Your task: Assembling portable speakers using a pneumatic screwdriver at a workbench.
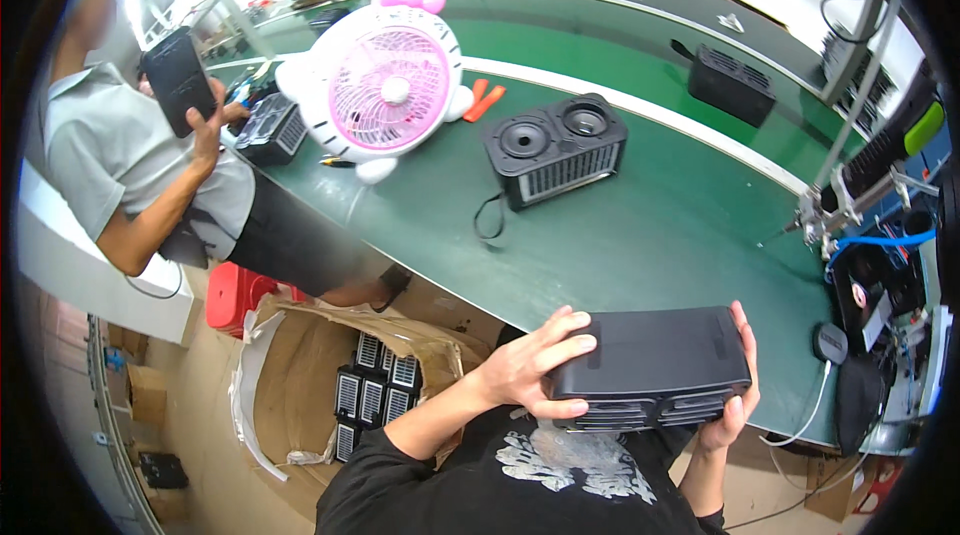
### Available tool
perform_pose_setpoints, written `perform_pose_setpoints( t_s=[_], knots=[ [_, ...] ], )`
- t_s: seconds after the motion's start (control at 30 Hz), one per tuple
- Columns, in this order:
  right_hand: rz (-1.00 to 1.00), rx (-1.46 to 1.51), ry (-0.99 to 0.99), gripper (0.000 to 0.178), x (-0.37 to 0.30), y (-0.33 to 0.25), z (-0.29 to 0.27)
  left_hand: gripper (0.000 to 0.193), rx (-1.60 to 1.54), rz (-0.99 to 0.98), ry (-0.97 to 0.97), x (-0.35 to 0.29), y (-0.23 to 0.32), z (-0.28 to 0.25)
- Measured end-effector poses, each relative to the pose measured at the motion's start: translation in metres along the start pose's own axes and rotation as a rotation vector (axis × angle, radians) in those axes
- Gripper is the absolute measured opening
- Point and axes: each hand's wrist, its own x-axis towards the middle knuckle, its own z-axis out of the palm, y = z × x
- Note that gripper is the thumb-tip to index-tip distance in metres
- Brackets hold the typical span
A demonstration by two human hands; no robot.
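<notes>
Between my two hands I hold a black box-shaped speaker housing (655, 350) over the near edge of the bench, close to my body. It has a smooth face on top and slotted vents along the side toward me. My left hand (530, 365) grips its left end, fingers on top and thumb low on the vented side. My right hand (738, 400) wraps round the right end. Beyond it on the bench stands another black speaker box (555, 150), with two round openings on top, a grille on its side and a strap loop hanging at its left.
A pink and white fan (390, 85) stands on the green bench (660, 225), with orange strips (483, 100) beside it. A dark box (730, 85) lies farther back. At right is a mounted electric screwdriver (880, 155). At left, a co-worker (150, 155) holds a black panel above a carton (290, 385) of units.
</notes>
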Motion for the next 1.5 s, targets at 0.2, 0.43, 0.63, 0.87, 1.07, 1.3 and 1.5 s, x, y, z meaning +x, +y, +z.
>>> perform_pose_setpoints(
  t_s=[0.2, 0.43, 0.63, 0.87, 1.07, 1.3, 1.5],
  knots=[
    [-0.001, 0.042, -0.004, 0.096, -0.001, 0.001, 0.004, 0.066, 0.025, 0.049, 0.051, -0.001, -0.002, 0.000],
    [-0.026, 0.054, -0.021, 0.092, 0.001, 0.001, 0.009, 0.067, 0.056, 0.028, 0.057, 0.000, 0.003, -0.004],
    [-0.040, 0.073, -0.026, 0.090, 0.002, 0.001, 0.012, 0.065, 0.121, 0.040, 0.055, -0.001, 0.006, -0.009],
    [-0.069, 0.107, -0.085, 0.085, 0.006, -0.003, 0.034, 0.066, 0.170, 0.030, 0.056, -0.008, 0.016, -0.033],
    [0.004, 0.079, -0.246, 0.092, 0.009, -0.012, 0.079, 0.062, 0.218, -0.080, 0.091, -0.032, 0.046, -0.080],
    [-0.027, 0.033, -0.710, 0.123, -0.006, 0.001, 0.125, 0.089, 0.316, -0.745, 0.490, -0.127, 0.145, -0.128],
    [-0.038, 0.222, -0.948, 0.101, 0.013, 0.016, 0.130, 0.082, -0.275, -1.182, 1.622, -0.245, 0.205, -0.161]
  ],
)
